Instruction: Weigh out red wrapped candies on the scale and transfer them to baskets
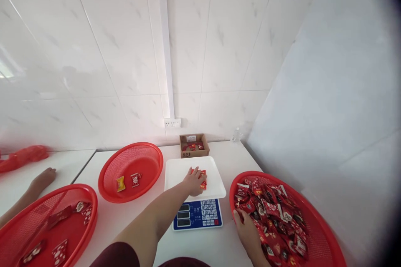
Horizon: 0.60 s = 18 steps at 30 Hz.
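My left hand [194,182] lies over several red candy packets [203,182] on the white tray [175,175] of a scale. Its fingers are spread across them, and the palm hides part of the pile. At the near left edge of a red plastic basket [324,233], my right hand [247,231] has its fingers curled over the rim. Many small red wrapped candies [275,212] fill that basket, right beside the fingers. Below the tray shows the scale's blue keypad panel [197,215].
Left of the scale, a red basket [131,150] contains a few packets, one yellow [120,183]. Another red basket [90,194] stands nearer. Behind the tray is a small cardboard box [194,153]. Another person's hand [44,178] rests at far left. Tiled wall [184,50] borders the table.
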Available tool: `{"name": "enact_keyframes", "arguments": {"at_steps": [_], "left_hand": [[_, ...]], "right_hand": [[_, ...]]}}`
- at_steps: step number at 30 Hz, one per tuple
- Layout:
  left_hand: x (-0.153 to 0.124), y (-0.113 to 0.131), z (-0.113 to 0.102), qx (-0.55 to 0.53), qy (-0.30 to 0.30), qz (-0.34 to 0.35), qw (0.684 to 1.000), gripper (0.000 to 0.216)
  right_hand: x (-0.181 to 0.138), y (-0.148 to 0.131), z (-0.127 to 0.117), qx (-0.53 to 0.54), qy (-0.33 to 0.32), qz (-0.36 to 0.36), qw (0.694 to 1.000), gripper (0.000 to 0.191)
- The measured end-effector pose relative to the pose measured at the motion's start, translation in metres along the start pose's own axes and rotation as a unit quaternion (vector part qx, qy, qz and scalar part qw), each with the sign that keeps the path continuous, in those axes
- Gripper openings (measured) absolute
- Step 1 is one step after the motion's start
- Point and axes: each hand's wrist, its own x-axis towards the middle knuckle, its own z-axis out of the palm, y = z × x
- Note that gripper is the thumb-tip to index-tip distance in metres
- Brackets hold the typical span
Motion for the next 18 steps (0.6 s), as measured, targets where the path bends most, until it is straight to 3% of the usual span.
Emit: {"name": "enact_keyframes", "arguments": {"at_steps": [7, 15, 18], "left_hand": [[0.001, 0.007, -0.001, 0.024, 0.004, -0.055, 0.998, 0.053], [-0.018, -0.005, -0.001, -0.027, 0.008, -0.103, 0.994, 0.065], [-0.023, -0.005, 0.001, -0.061, -0.001, -0.087, 0.994, 0.064]], "right_hand": [[0.000, -0.003, -0.001, -0.011, 0.004, 0.015, 1.000, 0.050], [-0.003, -0.006, -0.002, -0.021, 0.022, -0.012, 0.999, 0.044], [-0.006, -0.010, -0.004, -0.032, 0.021, -0.017, 0.999, 0.045]]}}
